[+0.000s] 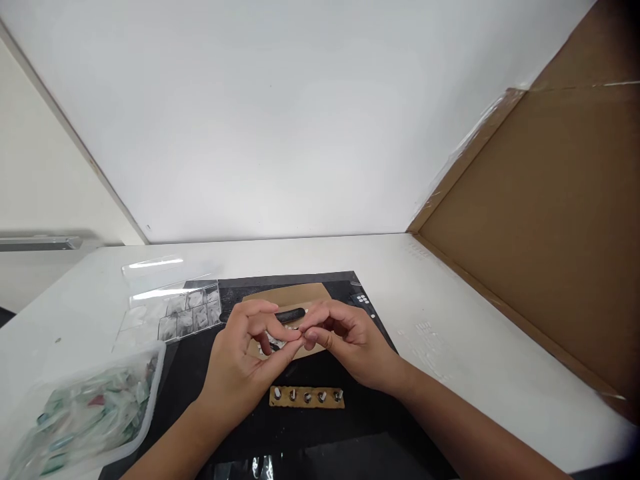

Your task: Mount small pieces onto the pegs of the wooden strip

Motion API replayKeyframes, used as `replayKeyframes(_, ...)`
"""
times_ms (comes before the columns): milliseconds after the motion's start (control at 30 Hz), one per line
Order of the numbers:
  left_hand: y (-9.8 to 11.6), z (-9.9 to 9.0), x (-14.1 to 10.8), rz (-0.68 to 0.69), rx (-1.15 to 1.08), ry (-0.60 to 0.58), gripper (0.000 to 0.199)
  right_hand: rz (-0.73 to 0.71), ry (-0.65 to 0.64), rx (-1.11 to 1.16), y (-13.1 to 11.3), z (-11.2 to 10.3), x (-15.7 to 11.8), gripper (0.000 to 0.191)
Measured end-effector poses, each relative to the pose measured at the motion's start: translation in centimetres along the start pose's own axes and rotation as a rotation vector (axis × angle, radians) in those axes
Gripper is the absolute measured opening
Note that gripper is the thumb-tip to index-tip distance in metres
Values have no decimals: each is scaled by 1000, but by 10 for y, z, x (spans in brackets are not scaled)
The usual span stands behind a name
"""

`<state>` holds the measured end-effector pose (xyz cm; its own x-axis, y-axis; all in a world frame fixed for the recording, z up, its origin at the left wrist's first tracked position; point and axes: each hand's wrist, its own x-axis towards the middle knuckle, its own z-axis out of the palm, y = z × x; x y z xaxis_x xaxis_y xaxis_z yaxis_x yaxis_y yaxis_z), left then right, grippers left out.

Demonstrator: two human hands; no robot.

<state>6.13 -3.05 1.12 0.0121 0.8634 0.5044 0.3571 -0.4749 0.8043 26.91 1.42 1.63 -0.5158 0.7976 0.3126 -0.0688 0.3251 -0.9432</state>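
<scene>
My left hand (250, 350) and my right hand (347, 337) meet above the work mat, fingertips pinched together. Whatever lies between the tips is too small or too covered to name. Below them on the black mat (320, 437) rests a strip of brown cardboard (300, 397) with several small white-and-metal pieces standing in it. Behind the fingers lies a larger sheet of brown cardboard (285, 293), partly hidden by my hands. On it are a dark elongated object (291, 315) and some small whitish bits.
Left of the mat sits a clear compartment box (190, 310) holding small bags, its transparent lid (153, 267) raised. A plastic tub (159, 373) of bagged items stands front left. Small white round dots (363, 299) lie at the mat's right edge. A large cardboard panel (540, 233) stands right.
</scene>
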Motion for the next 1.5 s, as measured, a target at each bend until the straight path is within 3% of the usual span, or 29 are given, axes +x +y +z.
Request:
replayKeyframes(133, -1, -5, 7, 91, 135, -14, 39, -37, 62, -102, -5, -3, 0, 11)
replayKeyframes(267, -3, -14, 16, 238, 348, -6, 2, -80, 208, -117, -8, -11, 1, 10)
replayKeyframes(467, -8, -13, 16, 268, 373, -71, 13, -143, 281, -275, -2, -22, 1, 6)
replayKeyframes(767, -11, -8, 15, 353, 391, -89, 6, -310, 216, -653, 3, -29, 7, 14)
replayKeyframes(933, -15, -9, 14, 316, 381, -97, 18, -342, 221, -665, 8, -34, 8, 23)
replayKeyframes(1100, -22, -18, 20, 309, 522, -58, 36, -317, 251, -635, 13, -37, 10, 16)
replayKeyframes(1267, -28, -33, 26, 267, 815, -177, 25, -282, 234, -649, 14, -40, 11, 11)
replayKeyframes(1500, -32, -33, 21, 268, 968, -327, 18, -256, 178, -721, 14, -37, 10, 14)
